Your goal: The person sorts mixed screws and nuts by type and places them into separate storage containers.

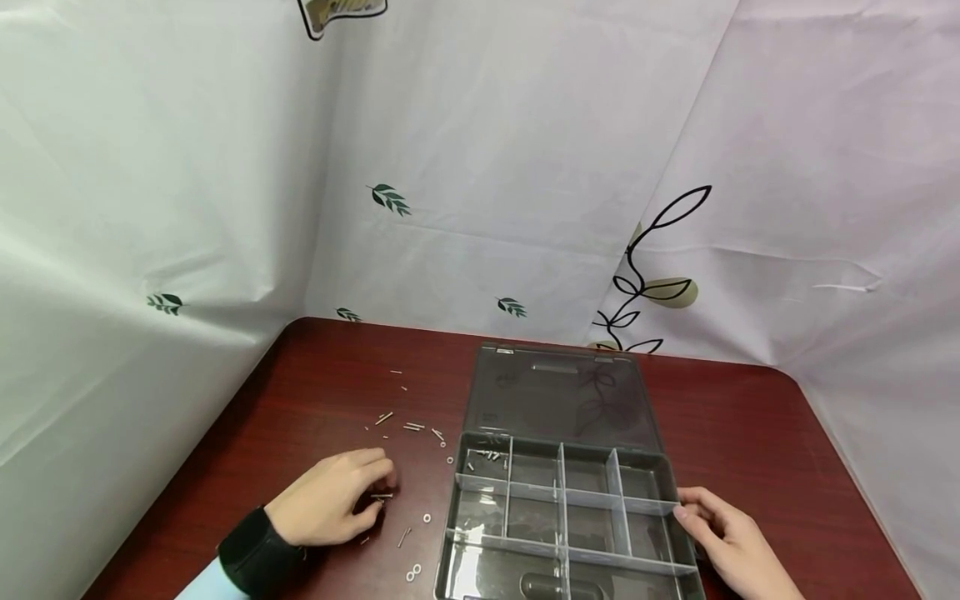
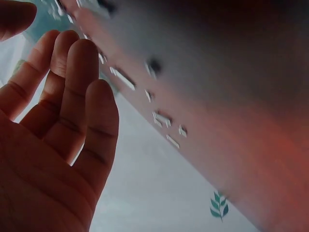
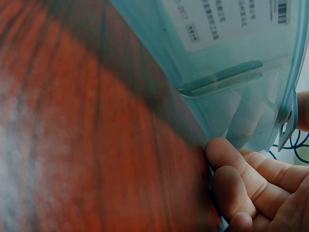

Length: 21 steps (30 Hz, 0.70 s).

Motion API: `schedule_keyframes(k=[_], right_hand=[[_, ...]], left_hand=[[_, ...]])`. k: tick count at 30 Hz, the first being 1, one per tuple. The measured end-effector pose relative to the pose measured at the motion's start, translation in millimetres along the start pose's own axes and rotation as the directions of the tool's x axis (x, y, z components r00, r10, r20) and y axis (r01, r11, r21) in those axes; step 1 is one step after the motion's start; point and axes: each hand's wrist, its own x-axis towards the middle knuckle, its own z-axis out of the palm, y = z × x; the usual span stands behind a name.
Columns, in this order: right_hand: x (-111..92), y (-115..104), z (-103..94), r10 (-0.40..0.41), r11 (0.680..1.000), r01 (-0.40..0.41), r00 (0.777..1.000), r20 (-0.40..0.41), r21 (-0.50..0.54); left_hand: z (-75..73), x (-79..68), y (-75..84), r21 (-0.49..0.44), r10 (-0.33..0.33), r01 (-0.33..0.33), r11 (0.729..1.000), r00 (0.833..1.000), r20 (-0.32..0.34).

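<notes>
My left hand (image 1: 337, 497) is low over the left part of the table, fingers bent loosely and thumb apart. Small metal screws (image 1: 382, 497) lie at its fingertips. The left wrist view shows the fingers (image 2: 77, 72) with nothing gripped between them. A grey see-through compartment box (image 1: 667, 481) stands at the right with its lid (image 1: 558, 392) laid back. Several short screws (image 1: 491, 456) are in its back left compartment. My right hand (image 1: 731, 546) holds the box's right side, thumb at the rim and curled fingers (image 3: 227, 186) low against the outer wall.
Loose screws and pins (image 1: 414, 427) lie scattered left of the box. Several small washers (image 1: 427, 518) are near its left wall. The dark red table (image 1: 322, 383) is bordered by a white patterned cloth (image 1: 480, 150) at the back and sides.
</notes>
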Motion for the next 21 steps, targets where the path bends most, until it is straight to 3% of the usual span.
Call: schedule_keyframes(k=[10, 15, 21], right_hand=[[0.0, 1.4, 2.4, -0.073, 0.997, 0.073, 0.996, -0.047, -0.006], [-0.1, 0.8, 0.9, -0.083, 0.996, 0.081, 0.994, -0.069, -0.026], [-0.5, 0.3, -0.9, -0.097, 0.994, 0.09, 0.988, -0.116, -0.06]], left_hand=[[10.8, -10.5, 35.8, -0.051, 0.143, -0.144, 0.988, 0.989, -0.032], [13.3, -11.6, 43.0, -0.05, 0.148, -0.149, 0.988, 0.989, -0.022], [12.0, -13.1, 39.9, -0.033, 0.118, -0.119, 0.992, 0.993, -0.013]])
